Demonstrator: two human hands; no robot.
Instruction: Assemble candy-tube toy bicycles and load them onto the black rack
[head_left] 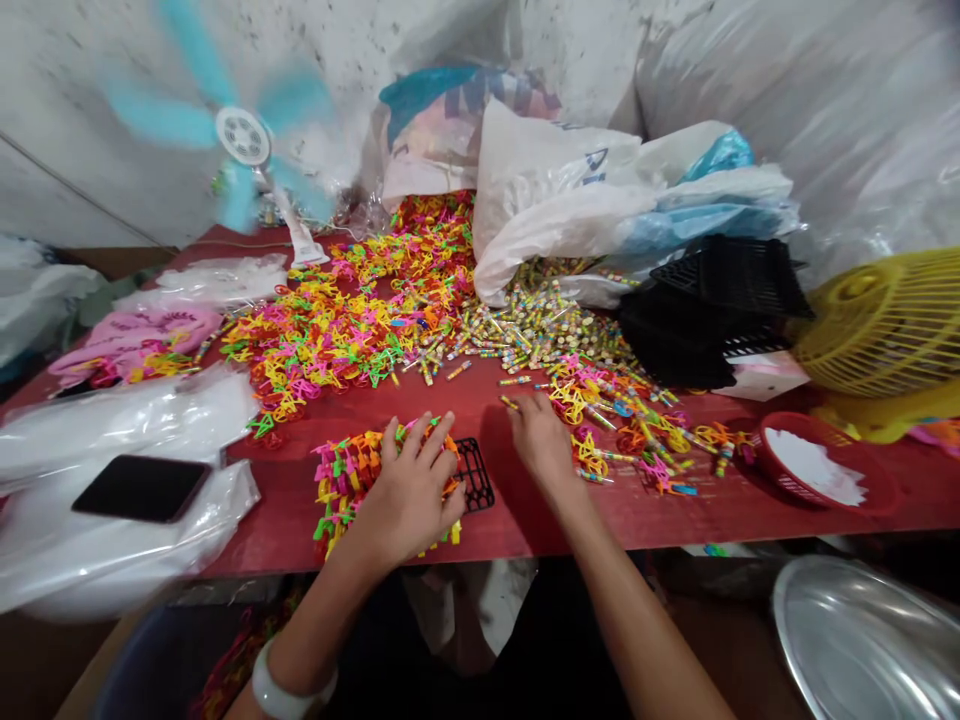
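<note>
My left hand (pixel 411 490) lies spread over rows of small colourful plastic pieces (pixel 346 470), which stand in a black grid tray (pixel 475 475); the tray's right end shows bare slots. To the right of the tray, my right hand (pixel 541 440) has its fingers bent together around a small patterned tube (pixel 510 403) near the fingertips. Loose tubes (pixel 536 325) are heaped behind my right hand. A wide pile of pink, yellow, green and orange plastic pieces (pixel 337 330) spreads over the red table (pixel 292 495) beyond my left hand.
A phone (pixel 142 488) rests on clear plastic bags (pixel 232 500) at left. A blurred fan (pixel 244 137) stands behind. White sacks (pixel 555 190), black trays (pixel 720 300), a yellow fan (pixel 892 330) and a red basket (pixel 772 470) are to the right. A metal basin (pixel 862 640) sits below the table edge.
</note>
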